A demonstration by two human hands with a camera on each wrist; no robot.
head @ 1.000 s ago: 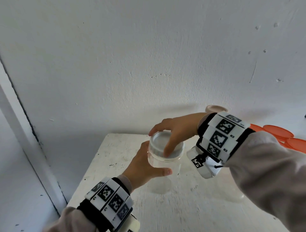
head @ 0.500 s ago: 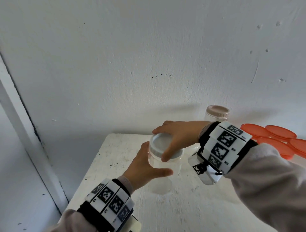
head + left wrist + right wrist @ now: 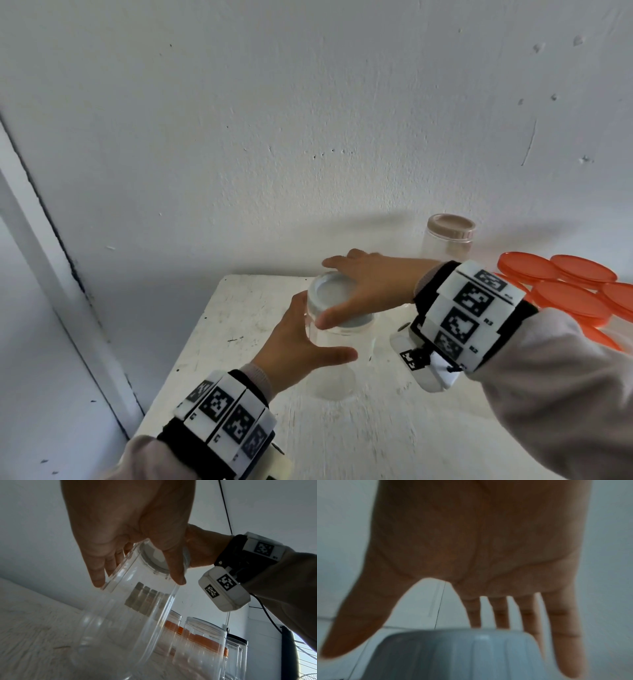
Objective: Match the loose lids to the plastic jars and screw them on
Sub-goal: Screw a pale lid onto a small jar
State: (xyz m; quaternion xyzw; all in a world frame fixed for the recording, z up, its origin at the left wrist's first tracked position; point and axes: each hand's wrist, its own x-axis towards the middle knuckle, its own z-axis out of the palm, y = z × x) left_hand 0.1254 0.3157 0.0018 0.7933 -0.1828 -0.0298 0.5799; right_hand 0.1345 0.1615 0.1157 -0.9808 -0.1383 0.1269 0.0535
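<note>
A clear plastic jar (image 3: 337, 363) stands near the left end of the white table (image 3: 239, 308). My left hand (image 3: 318, 335) grips its body, thumb across the front and fingers hidden behind; in the left wrist view those fingers show as dark bars through the jar (image 3: 130, 615). A white ribbed lid (image 3: 339, 301) sits on the jar's mouth. My right hand (image 3: 325, 293) spans it from above, thumb on the near rim and fingers over the far rim. The right wrist view is blurred and shows the lid (image 3: 462, 653) between the thumb and the fingers.
A clear jar with a beige lid (image 3: 448, 236) stands by the wall behind my right hand. Several orange lids (image 3: 565, 284) cover jars at the right. Open clear jars (image 3: 204, 635) and a black-lidded one (image 3: 236, 641) stand beyond. The table's left edge is close.
My right hand has turned on the white lid, its thumb swinging round to the near rim. The left hand has kept its hold on the jar.
</note>
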